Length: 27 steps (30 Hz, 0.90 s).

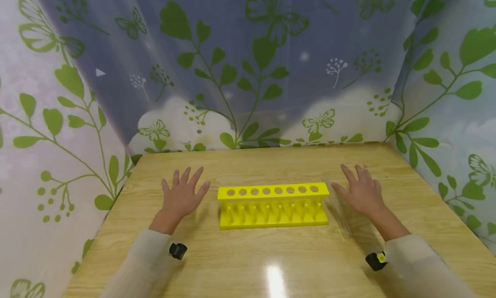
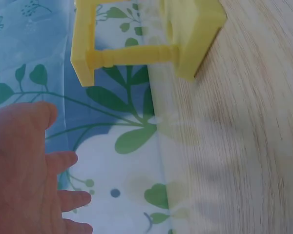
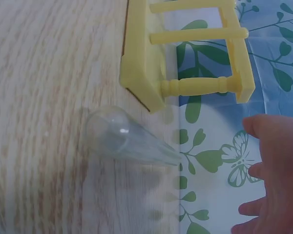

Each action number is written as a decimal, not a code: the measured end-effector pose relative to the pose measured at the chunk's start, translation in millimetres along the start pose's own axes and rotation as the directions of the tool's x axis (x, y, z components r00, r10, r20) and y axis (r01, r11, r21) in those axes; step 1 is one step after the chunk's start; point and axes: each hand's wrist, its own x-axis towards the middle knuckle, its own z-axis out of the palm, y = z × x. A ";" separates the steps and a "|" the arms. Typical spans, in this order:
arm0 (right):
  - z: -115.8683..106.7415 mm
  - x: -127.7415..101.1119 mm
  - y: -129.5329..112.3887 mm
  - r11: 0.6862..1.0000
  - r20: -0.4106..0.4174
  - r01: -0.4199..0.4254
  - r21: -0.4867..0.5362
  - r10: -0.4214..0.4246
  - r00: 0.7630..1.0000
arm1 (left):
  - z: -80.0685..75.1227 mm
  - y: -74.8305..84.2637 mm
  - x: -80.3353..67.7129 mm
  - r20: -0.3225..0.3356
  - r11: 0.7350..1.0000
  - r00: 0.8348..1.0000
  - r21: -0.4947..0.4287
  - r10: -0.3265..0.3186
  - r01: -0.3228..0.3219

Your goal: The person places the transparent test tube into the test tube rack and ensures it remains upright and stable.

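A yellow test tube rack (image 1: 273,205) stands on the wooden table, with a row of round holes along its top plate and pegs on its base. To its right lies a clear glass test tube (image 1: 343,220), whose rounded end points toward me in the right wrist view. My left hand (image 1: 182,197) is left of the rack, fingers spread and holding nothing. On the other side, my right hand (image 1: 362,195) extends beyond the test tube with its fingers apart, also holding nothing. Both hands seem to hover over the table without touching the rack.
The wooden table (image 1: 186,263) runs back to a curtain (image 1: 240,95) printed with green leaves and butterflies. Similar patterned cloth hangs at the left and right sides. Each wrist wears a small black camera.
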 end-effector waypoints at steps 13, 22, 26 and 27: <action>3.5 1.5 -1.6 0.998 0.055 -0.023 0.053 0.020 0.998 | 3.6 22.0 1.9 -0.046 0.996 0.997 -0.064 0.066 -0.069; 5.8 2.2 -4.6 0.995 0.110 -0.056 0.087 0.046 0.993 | 8.5 32.0 1.5 -0.141 0.982 0.978 -0.081 0.156 -0.169; 9.0 4.0 -5.6 0.995 0.123 -0.058 0.077 0.048 0.991 | 12.2 32.8 2.7 -0.174 0.974 0.966 -0.081 0.193 -0.210; 10.1 4.7 -5.4 0.995 0.123 -0.057 0.076 0.048 0.991 | 12.2 33.3 2.9 -0.179 0.972 0.963 -0.084 0.201 -0.219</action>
